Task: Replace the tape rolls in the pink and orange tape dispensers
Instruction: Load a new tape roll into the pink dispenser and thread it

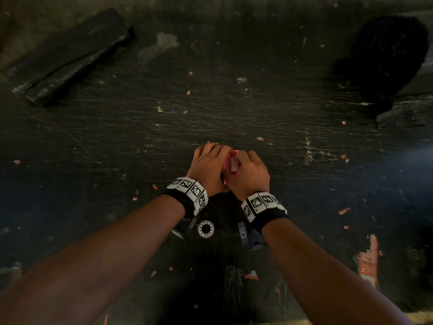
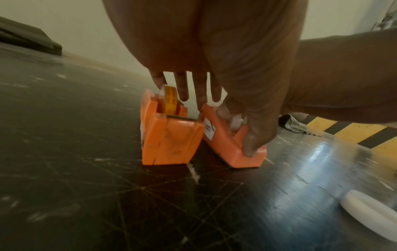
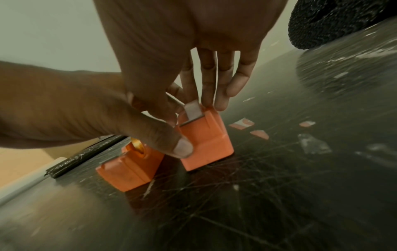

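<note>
Two tape dispensers stand side by side on the dark table. The orange dispenser (image 2: 169,141) (image 3: 128,169) is on the left with a yellow-cored roll (image 2: 170,98) in it. The other, the pink dispenser (image 1: 226,164) (image 2: 223,144) (image 3: 206,141), looks pink in the head view, leans to one side and has a white label. Both hands are on it. My left hand (image 1: 207,160) grips it, with the thumb (image 2: 253,139) on its near end. My right hand (image 1: 251,170) holds its top, its fingers (image 3: 207,88) beside a pale tape tab (image 3: 193,110) at the cutter.
A white ring-shaped roll (image 1: 205,228) (image 2: 371,214) lies near my wrists. A folded black sheet (image 1: 68,57) sits far left and a black woolly item (image 1: 386,57) far right. Small paper scraps (image 3: 241,124) litter the table (image 1: 234,109). Yellow-black striping (image 2: 354,134) shows at the right.
</note>
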Available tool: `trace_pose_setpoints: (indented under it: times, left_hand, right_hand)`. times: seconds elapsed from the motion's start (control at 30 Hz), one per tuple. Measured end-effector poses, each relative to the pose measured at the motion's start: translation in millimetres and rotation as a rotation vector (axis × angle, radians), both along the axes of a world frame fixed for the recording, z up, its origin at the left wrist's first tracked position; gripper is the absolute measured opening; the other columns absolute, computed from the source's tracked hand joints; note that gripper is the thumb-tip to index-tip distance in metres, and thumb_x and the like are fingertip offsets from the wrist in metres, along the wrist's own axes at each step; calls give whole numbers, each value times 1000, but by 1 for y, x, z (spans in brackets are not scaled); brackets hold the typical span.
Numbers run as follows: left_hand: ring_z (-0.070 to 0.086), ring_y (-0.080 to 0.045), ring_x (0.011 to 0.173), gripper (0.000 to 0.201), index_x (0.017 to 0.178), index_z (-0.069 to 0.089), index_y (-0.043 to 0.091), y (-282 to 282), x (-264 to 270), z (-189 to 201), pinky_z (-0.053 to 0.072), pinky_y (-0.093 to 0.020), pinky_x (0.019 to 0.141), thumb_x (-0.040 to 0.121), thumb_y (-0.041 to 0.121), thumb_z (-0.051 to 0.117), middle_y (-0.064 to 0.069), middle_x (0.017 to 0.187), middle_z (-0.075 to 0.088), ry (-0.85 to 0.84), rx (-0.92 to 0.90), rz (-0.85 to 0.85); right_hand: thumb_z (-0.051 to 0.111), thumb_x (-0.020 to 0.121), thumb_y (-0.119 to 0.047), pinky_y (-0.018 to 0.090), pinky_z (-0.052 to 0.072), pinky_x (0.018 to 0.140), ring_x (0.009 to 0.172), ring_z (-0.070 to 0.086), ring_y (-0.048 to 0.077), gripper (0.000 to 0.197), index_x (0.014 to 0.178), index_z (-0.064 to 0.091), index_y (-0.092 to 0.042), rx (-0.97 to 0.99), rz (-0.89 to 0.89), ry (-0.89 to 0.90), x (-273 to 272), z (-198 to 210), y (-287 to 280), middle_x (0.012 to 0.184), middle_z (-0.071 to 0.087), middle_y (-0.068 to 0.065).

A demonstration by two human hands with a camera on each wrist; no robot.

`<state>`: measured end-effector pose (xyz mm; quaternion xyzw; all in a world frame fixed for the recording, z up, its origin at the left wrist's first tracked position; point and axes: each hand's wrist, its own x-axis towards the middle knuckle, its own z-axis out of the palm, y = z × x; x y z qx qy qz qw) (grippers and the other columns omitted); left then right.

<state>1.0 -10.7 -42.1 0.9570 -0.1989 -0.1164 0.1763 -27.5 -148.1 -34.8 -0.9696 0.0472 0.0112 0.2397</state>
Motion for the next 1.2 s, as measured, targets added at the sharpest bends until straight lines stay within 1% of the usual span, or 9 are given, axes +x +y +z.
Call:
trace_pose_setpoints:
  times: [0.17, 0.33, 0.43, 0.67, 0.87, 0.97, 1.03, 1.13, 1.2]
  left_hand:
    - [42, -27, 138, 96, 140, 46, 21, 1, 0, 1, 30, -46, 114, 59, 60, 83, -1, 144, 53, 10, 6, -16]
    - [42, -27, 137, 98, 142, 46, 20, 2, 0, 3, 30, -47, 113, 61, 68, 76, -2, 144, 53, 20, 1, -38]
    - [40, -28, 138, 97, 142, 46, 20, 2, 1, 4, 29, -47, 113, 62, 66, 76, -3, 146, 52, 25, 18, -47]
    - [41, -27, 137, 97, 142, 46, 19, 1, 3, 4, 30, -46, 112, 63, 65, 79, -3, 146, 51, 25, 35, -57]
    - [41, -26, 137, 95, 141, 47, 23, 2, 4, 4, 30, -46, 112, 62, 68, 74, -2, 145, 51, 22, 34, -65]
    - [42, -26, 135, 93, 138, 49, 25, 3, 5, 5, 32, -46, 111, 61, 72, 69, 0, 143, 52, 27, 30, -69]
    - [42, -26, 135, 90, 137, 50, 26, 3, 5, 5, 32, -46, 111, 62, 69, 74, 1, 143, 52, 27, 25, -71]
    - [43, -26, 135, 89, 135, 51, 26, 3, 6, 4, 33, -46, 110, 61, 64, 81, 1, 142, 53, 20, 22, -75]
    - [43, -25, 135, 89, 135, 51, 26, 3, 6, 4, 34, -45, 109, 61, 65, 82, 1, 142, 54, 16, 20, -76]
  right_hand:
    - [75, 81, -29, 38, 55, 81, 95, 63, 22, 45, 123, 62, -19, 9, 131, 90, -1, 3, -19, 109, 63, 4]
    - [70, 88, -24, 40, 56, 71, 84, 63, 23, 21, 108, 69, -18, -43, 225, 79, 8, 7, -31, 98, 61, 3]
    - [70, 89, -23, 40, 56, 72, 86, 63, 22, 20, 108, 71, -18, -50, 271, 80, 11, 6, -35, 99, 62, 3]
    - [73, 89, -21, 34, 54, 63, 77, 63, 20, 6, 94, 75, -19, -8, 303, -35, 13, 2, -41, 91, 65, 1]
    - [71, 88, -20, 39, 57, 65, 79, 63, 20, 4, 91, 73, -18, -7, 314, -20, 10, -1, -40, 92, 64, 0]
    - [71, 90, -23, 31, 51, 64, 78, 63, 20, 6, 91, 74, -18, -3, 311, -32, 1, -1, -40, 89, 66, 0]
    - [71, 89, -20, 28, 48, 66, 79, 65, 21, 6, 91, 75, -17, 7, 317, -37, -7, 0, -40, 88, 68, 1]
    - [69, 88, -20, 34, 56, 70, 82, 67, 19, 8, 93, 75, -18, 31, 319, -36, -21, 0, -42, 90, 71, -1]
    - [67, 88, -20, 36, 57, 73, 84, 67, 18, 9, 92, 75, -21, 35, 320, -22, -30, -2, -43, 91, 72, -2]
